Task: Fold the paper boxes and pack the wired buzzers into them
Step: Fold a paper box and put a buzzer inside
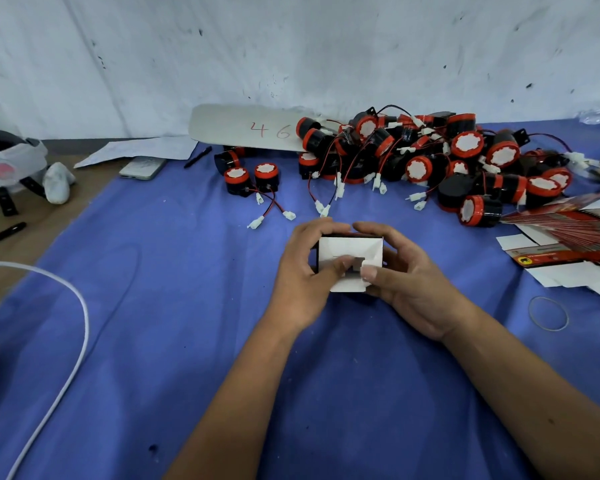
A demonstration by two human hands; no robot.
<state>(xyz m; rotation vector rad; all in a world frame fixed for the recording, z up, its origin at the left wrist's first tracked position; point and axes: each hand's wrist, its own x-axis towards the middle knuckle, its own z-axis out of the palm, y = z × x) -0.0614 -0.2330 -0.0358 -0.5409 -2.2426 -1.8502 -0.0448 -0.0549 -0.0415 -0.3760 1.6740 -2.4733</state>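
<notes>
A small paper box (347, 251) with white flaps facing me sits between both hands over the blue cloth (187, 306). My left hand (302, 275) grips its left side, thumb pressing on a flap. My right hand (406, 282) grips the right side, thumb on the folded flaps. A big heap of black and red wired buzzers (430, 157) lies behind, and two buzzers (250, 180) stand apart to the left. A fanned stack of flat red box blanks (568, 233) lies at the right.
A rubber band (548, 313) lies right of my right arm. A white cable (73, 341) curves at the left. At the back lie a phone (142, 168), a pen (198, 156), a white board (243, 128) marked 46 and a headset (7, 164).
</notes>
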